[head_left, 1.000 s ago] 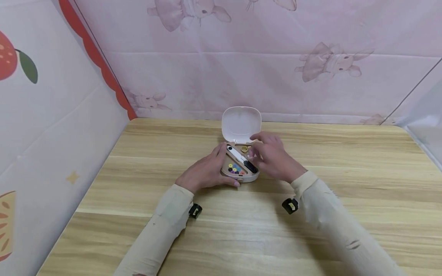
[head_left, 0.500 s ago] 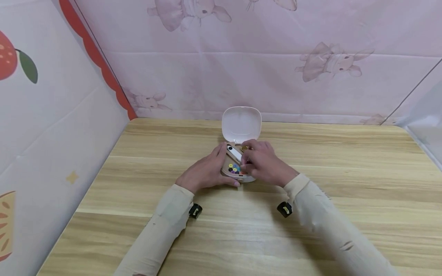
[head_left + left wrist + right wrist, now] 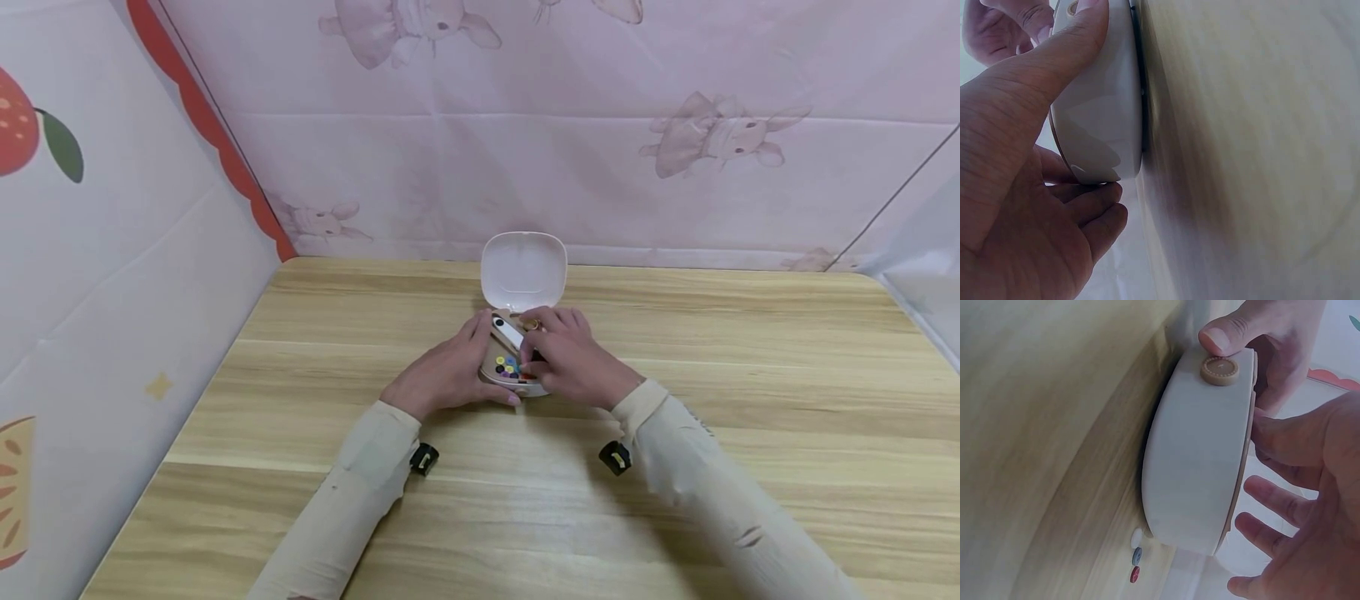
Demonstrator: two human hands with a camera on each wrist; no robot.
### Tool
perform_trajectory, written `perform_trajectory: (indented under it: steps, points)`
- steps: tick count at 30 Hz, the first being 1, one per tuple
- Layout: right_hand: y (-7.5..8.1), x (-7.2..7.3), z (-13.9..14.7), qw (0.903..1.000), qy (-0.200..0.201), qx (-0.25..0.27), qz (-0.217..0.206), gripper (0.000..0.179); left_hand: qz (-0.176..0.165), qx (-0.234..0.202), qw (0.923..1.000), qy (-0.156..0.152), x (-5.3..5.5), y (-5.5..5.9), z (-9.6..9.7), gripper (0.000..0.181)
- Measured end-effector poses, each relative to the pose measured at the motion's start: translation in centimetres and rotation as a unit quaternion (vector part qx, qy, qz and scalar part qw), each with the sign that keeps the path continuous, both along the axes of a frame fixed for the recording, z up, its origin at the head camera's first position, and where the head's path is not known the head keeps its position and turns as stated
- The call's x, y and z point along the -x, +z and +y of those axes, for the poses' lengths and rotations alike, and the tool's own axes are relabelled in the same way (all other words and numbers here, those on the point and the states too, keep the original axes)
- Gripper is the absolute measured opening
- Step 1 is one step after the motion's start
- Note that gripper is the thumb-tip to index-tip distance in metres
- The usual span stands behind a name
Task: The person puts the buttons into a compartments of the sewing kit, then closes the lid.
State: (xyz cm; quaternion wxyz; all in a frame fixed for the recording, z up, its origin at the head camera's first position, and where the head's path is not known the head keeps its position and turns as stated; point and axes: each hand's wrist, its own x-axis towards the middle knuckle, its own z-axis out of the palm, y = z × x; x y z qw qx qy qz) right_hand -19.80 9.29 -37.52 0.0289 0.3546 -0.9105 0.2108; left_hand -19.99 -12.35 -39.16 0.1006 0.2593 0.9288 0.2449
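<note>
A white sewing case (image 3: 1200, 444) sits on the table with its lid (image 3: 523, 271) raised. My left hand (image 3: 450, 367) grips its left side, thumb (image 3: 1079, 37) on the front wall beside the round brown catch (image 3: 1219, 370). Over the right half of the tray, my right hand (image 3: 573, 358) has its thumb and index finger brought together near the small coloured buttons (image 3: 506, 367); the other fingers (image 3: 1266, 534) stand apart. I cannot tell whether anything is between those fingertips. A white-handled tool (image 3: 507, 332) lies diagonally in the tray, its black end mostly covered by this hand.
A white, a blue and a red button (image 3: 1135, 574) lie in a row on the wooden table (image 3: 480, 517) beside the case's right side. A pink rabbit-print cloth (image 3: 480, 183) hangs behind the table, and a white fruit-print cloth (image 3: 97, 275) hangs at the left.
My right hand has moved left and slightly down from the case's right edge to over the tray, covering the tool's black end. The left hand has stayed put.
</note>
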Motion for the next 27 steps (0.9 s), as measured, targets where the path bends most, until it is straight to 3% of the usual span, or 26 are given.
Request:
perform_trajectory:
  steps: [27]
  points:
    - [0.21,-0.16,-0.42,0.9996,-0.006,-0.026,-0.004,0.016,0.006,-0.005,1.0000,-0.004,0.03,-0.08,-0.08,0.125]
